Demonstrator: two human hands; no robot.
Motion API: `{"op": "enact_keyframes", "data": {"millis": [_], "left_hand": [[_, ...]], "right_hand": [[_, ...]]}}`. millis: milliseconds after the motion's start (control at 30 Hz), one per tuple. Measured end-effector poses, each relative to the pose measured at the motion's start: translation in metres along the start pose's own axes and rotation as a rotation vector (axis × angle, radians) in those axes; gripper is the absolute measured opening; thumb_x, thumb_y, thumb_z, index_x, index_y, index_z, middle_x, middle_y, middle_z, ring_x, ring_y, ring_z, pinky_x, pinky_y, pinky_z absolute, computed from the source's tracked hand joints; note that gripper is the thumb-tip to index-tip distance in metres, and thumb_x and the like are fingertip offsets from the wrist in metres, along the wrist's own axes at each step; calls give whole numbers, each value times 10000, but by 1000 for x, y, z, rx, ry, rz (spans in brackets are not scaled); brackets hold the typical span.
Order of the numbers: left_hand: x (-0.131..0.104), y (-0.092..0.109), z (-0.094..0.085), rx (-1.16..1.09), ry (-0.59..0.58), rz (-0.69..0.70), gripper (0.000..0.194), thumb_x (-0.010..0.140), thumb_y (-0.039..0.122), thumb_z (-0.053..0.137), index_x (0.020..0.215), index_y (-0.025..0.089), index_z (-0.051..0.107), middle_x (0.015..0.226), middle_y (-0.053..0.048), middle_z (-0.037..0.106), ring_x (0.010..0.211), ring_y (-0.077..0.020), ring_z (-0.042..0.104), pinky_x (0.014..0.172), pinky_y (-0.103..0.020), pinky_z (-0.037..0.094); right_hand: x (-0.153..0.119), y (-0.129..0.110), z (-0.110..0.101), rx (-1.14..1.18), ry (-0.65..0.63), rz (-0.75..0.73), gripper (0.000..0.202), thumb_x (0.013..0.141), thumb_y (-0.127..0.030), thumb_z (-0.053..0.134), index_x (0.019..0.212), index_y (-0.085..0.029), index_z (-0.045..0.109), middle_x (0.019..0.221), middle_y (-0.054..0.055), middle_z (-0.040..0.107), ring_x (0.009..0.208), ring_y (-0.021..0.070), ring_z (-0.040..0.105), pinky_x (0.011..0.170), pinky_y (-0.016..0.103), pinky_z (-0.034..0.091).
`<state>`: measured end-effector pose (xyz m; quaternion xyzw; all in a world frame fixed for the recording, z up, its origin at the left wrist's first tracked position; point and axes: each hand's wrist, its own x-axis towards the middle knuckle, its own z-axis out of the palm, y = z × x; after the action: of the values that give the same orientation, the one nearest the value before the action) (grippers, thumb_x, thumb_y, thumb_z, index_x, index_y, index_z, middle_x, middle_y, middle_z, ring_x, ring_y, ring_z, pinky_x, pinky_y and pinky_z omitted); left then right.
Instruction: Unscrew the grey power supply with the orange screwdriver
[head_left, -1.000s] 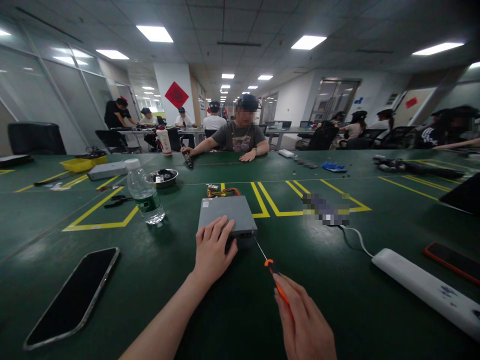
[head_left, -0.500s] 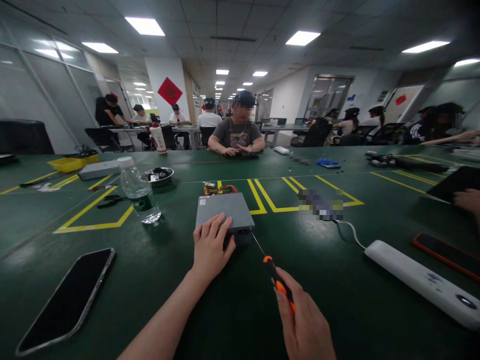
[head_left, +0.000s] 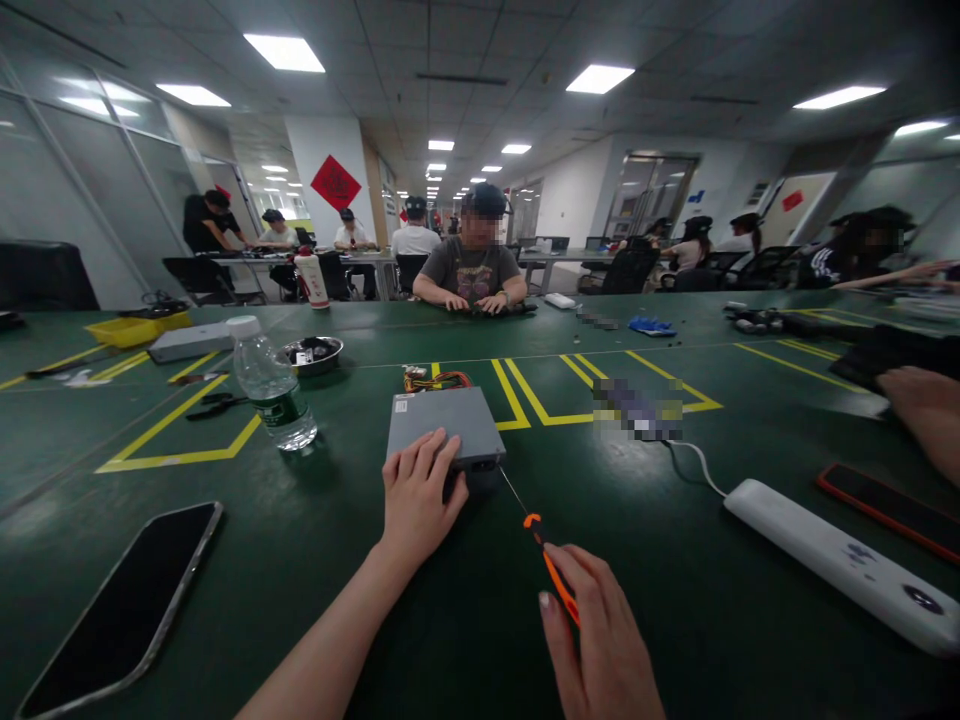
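Note:
A grey metal computer power supply [head_left: 472,415] lies on the green table, its bundled coloured wires [head_left: 442,380] at the far side. My left hand [head_left: 421,490] grips its near left part, fingers over the top and thumb against the near side. From the right, my right hand [head_left: 600,630] holds a screwdriver [head_left: 559,580] with an orange and black handle. The fingers rest along the handle and the thumb stands off to its left. The thin shaft reaches the near right corner of the power supply; whether the tip sits in a screw is too small to tell.
A water bottle [head_left: 277,395] and a metal bowl [head_left: 315,352] stand left, with a phone [head_left: 120,600] nearer. On the right are a white power strip [head_left: 840,565], its cable and an orange-edged phone [head_left: 892,510]. Another person's hand [head_left: 926,410] is at the right edge.
My right thumb has come away from the screwdriver handle, and the fingers have shifted on it. My left hand stays on the power supply. At right, another person's hand has moved inward with something black.

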<state>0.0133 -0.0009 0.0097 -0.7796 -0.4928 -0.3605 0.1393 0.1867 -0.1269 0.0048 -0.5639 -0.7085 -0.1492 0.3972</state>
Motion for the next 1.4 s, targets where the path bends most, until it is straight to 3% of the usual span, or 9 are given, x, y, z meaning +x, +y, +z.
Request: {"op": "enact_keyframes", "data": {"millis": [100,300,467,667,800,933,1100,1267,1400], "left_hand": [[0,0,0,2,5,-2,369,830,299,487,1196,262,504,1261,-55,538,1157,-249,460,919,-420,292],[1,0,1,14,13,-11,349,832,311,494,1177,262,524,1248,-54,548,1148,-249,468,914,-412,298],[1,1,2,33,30,-8,332,833,295,501,1160,254,538,1231,-47,561,1123,-233,488,907,-399,299],[1,1,1,25,11,-17,323,848,315,478,1161,254,529,1245,-43,552,1142,-229,471,913,-402,286],[1,1,1,23,4,-20,323,851,315,471,1162,252,526,1246,-40,550,1141,-229,469,914,-403,283],[1,1,0,23,8,-23,323,846,311,479,1160,254,529,1247,-40,549,1135,-231,472,909,-403,286],[2,1,-1,22,-4,-23,324,848,315,476,1162,250,525,1242,-44,551,1137,-234,467,905,-406,288],[2,1,0,15,12,-15,318,846,307,479,1155,253,529,1241,-47,553,1139,-234,468,905,-409,286],[1,2,0,22,14,-21,315,844,307,482,1151,256,532,1237,-46,557,1137,-234,470,904,-411,285]], "right_hand": [[-2,-2,1,-13,11,-43,318,940,-298,322,1181,-158,474,1024,120,597,906,201,611,714,316,531],[-1,5,-4,37,-60,97,292,957,-327,294,1140,-187,474,865,56,644,705,148,641,596,245,531],[-1,1,0,-13,-1,-26,310,935,-308,334,1149,-148,491,1056,131,585,949,207,602,747,323,531],[0,2,1,8,0,22,288,955,-286,296,1119,-164,499,871,72,635,733,159,638,615,260,533],[-3,0,4,-54,-12,-35,341,937,-356,335,1131,-134,506,1011,141,597,890,215,623,693,324,547],[-5,-4,8,-57,-9,-143,286,940,-242,332,1147,-154,508,1059,131,594,922,200,622,732,307,540],[0,1,1,27,-30,56,294,961,-293,283,1124,-169,493,894,74,627,690,143,653,569,230,540],[-2,1,1,-7,-41,17,319,942,-343,324,1149,-162,485,1062,137,585,953,216,615,737,324,543],[-8,3,5,46,-60,42,304,952,-313,312,1182,-165,445,935,92,644,807,174,656,663,271,550]]}}
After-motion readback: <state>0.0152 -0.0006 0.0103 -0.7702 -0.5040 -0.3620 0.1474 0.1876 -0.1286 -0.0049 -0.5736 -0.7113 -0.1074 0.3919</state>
